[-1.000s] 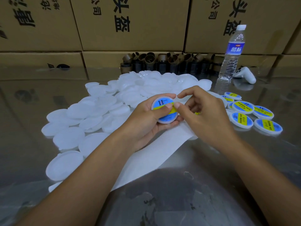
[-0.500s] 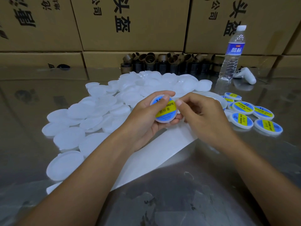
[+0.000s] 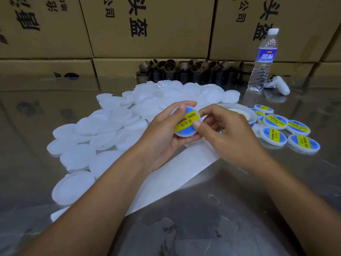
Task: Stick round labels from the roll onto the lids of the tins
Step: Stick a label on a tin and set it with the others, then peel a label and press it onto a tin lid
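My left hand (image 3: 164, 133) holds a white round tin lid (image 3: 186, 121) above the table, fingers curled round its rim. A blue and yellow round label covers the lid's face. My right hand (image 3: 227, 133) grips the lid's right edge, its thumb pressing on the label. A white strip of label backing paper (image 3: 173, 174) runs from under my hands toward me. A heap of plain white lids (image 3: 103, 130) spreads to the left and behind. Several labelled lids (image 3: 276, 126) lie at the right.
A water bottle (image 3: 263, 60) stands at the back right beside a white controller (image 3: 278, 85). A row of brown empty roll cores (image 3: 184, 71) lines the back edge against stacked cardboard boxes (image 3: 147, 26). The table top (image 3: 203, 218) is shiny metal.
The labelled lid has turned in my hands, so the yellow band now shows in full. My right thumb has moved onto the label's lower right edge.
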Available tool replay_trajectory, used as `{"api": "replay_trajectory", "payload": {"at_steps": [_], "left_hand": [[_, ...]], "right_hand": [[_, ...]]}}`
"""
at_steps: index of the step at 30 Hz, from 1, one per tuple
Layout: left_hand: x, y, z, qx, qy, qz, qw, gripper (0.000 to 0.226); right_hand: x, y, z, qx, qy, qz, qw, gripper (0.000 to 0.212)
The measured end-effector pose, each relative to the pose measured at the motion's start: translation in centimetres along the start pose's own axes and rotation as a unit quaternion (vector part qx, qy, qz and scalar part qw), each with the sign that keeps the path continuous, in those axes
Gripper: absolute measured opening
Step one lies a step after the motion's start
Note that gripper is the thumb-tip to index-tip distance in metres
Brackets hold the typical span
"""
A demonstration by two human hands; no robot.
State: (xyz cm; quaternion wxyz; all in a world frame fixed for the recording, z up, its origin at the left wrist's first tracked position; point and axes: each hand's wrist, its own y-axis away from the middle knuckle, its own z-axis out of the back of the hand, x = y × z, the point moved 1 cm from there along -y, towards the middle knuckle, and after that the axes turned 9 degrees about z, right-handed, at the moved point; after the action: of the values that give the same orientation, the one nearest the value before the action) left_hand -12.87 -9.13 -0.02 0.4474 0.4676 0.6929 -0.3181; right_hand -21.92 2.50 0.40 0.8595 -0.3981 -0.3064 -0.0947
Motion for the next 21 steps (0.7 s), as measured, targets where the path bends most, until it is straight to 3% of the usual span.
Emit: {"api": "replay_trajectory", "payload": {"at_steps": [9, 12, 16, 21], "left_hand": [[0.0, 0.1, -0.2, 0.002, -0.023, 0.025, 0.999, 0.031], [-0.2, 0.1, -0.2, -0.013, -0.021, 0.028, 0.999, 0.036], [-0.7, 0.1, 0.1, -0.073, 0.019, 0.001, 0.997, 0.021], [-1.0, 0.0, 0.6, -0.148, 0.036, -0.033, 0.988, 0.014]], "right_hand": [[0.1, -0.4, 0.3, -0.023, -0.101, -0.028, 0.994, 0.013], [0.0, -0.7, 0.9, -0.065, -0.159, -0.052, 0.984, 0.011], [-0.4, -1.1, 2.2, -0.181, -0.183, -0.102, 0.961, 0.011], [-2.3, -1.2, 4.7, -0.374, -0.199, -0.224, 0.878, 0.012]]}}
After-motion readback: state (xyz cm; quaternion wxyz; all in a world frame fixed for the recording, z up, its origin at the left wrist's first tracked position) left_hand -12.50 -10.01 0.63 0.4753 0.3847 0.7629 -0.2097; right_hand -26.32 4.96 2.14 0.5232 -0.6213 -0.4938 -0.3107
